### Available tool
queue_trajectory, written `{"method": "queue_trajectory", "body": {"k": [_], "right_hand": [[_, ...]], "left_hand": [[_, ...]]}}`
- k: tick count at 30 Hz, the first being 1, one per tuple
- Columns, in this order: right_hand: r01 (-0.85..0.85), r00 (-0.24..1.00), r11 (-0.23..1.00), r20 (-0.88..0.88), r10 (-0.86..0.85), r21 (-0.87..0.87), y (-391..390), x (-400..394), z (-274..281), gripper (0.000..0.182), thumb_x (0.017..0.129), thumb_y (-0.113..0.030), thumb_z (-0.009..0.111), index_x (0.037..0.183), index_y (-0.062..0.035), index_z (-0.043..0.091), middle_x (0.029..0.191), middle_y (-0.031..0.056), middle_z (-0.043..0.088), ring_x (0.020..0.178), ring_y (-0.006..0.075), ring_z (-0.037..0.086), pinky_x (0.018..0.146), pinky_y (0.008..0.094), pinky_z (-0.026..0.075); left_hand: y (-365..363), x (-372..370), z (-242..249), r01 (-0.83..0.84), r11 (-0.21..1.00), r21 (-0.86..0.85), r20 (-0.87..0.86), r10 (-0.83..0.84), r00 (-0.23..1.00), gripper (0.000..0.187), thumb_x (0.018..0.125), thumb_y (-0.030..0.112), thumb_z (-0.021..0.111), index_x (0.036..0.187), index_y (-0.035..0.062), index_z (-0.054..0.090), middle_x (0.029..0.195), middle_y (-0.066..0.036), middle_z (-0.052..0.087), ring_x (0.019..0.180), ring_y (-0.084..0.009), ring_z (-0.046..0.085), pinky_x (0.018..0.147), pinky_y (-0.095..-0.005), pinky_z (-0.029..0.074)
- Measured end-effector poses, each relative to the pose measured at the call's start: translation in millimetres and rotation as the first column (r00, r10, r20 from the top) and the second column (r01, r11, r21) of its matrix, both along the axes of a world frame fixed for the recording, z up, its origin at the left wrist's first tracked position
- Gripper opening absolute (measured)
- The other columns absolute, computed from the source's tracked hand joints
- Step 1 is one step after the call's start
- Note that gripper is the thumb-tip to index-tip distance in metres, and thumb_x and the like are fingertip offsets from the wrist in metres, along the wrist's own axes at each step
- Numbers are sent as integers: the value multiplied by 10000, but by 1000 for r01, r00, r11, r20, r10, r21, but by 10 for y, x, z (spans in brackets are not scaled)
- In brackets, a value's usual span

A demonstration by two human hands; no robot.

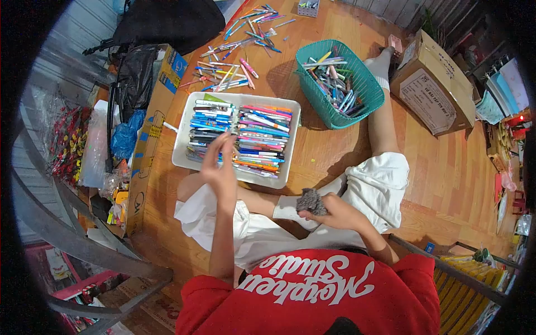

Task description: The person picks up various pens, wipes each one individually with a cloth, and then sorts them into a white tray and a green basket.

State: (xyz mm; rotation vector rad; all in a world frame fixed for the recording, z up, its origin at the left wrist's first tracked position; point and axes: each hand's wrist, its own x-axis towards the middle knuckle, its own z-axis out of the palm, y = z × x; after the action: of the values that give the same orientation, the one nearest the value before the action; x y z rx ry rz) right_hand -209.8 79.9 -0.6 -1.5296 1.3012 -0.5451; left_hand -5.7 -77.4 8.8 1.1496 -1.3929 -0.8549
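Observation:
My left hand is over the lower left part of a white tray, its fingers bent near the pens; whether a pen is between them is too small to tell. Pens lie in two side-by-side columns in the tray. In front of my lap, my right hand is closed around a grey fuzzy cloth. Beyond my lap stands a green basket with many loose pens inside.
Loose pens are scattered on the wooden floor behind the tray. A cardboard box stands at the right, a long carton at the left. A small basket is at the top. Metal bars curve at lower left.

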Motion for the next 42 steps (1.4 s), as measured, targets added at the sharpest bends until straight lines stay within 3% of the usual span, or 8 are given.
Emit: {"method": "queue_trajectory", "body": {"k": [2,10,12,15,27,31,36,42], "right_hand": [[69,997,998,30,-69,8,24,-13,57,400,868,-339,605,829,58,573,615,226,542,556,373,528,546,394,425],[160,986,983,33,-163,88,179,-118,41,389,866,-343,616,862,45,577,629,182,547,543,261,493,570,368,427],[178,984,978,15,-180,106,252,-148,-84,358,864,-324,628,846,31,586,649,134,570,577,175,495,597,334,438],[234,969,971,66,-237,43,335,-193,-193,444,867,-379,608,814,61,579,570,166,485,526,227,347,548,368,417],[287,954,939,30,-298,191,249,-332,-49,381,833,-328,661,878,47,612,708,159,613,638,190,548,660,331,457],[424,895,895,-85,-437,-139,100,-710,5,277,813,-188,677,1014,-14,600,887,106,641,801,178,578,764,322,454],[619,690,511,102,-717,-596,-848,-1502,-22,203,813,-98,624,975,25,625,837,72,649,786,136,581,747,291,461],[406,541,652,-406,-736,-641,-1991,-1886,-265,319,711,-209,696,882,48,618,826,251,631,807,356,631,722,398,489]], "left_hand": [[-235,-66,-286,229,946,-230,359,-136,923,155,859,41,575,988,-1,648,938,-108,632,811,-191,590,770,-291,453],[-697,-587,-1285,741,670,-46,742,-474,475,299,809,120,603,1104,74,622,984,-100,548,911,-290,531,835,-389,434],[-706,-629,-1366,730,675,-103,757,-423,498,347,806,142,606,1148,87,591,1029,-100,532,963,-289,513,864,-396,418],[-722,-607,-1384,699,708,-99,770,-391,504,381,846,160,570,1221,104,530,1165,-106,498,1135,-295,447,983,-416,353],[-923,-315,-1567,505,845,-175,874,-104,475,365,902,258,518,1250,149,525,1318,-107,443,1262,-283,362,1059,-519,224],[-851,-340,-1475,543,813,-211,903,-51,427,445,922,323,474,1336,163,439,1425,-108,330,1325,-286,286,1076,-541,166],[-750,-346,-1556,527,844,-94,904,-150,401,550,946,319,419,1433,128,250,1487,-122,211,1367,-314,195,1087,-537,124],[-467,-276,-1202,379,905,-191,713,-137,688,546,956,314,390,1430,82,246,1503,-137,162,1382,-326,147,1098,-518,95]]}}
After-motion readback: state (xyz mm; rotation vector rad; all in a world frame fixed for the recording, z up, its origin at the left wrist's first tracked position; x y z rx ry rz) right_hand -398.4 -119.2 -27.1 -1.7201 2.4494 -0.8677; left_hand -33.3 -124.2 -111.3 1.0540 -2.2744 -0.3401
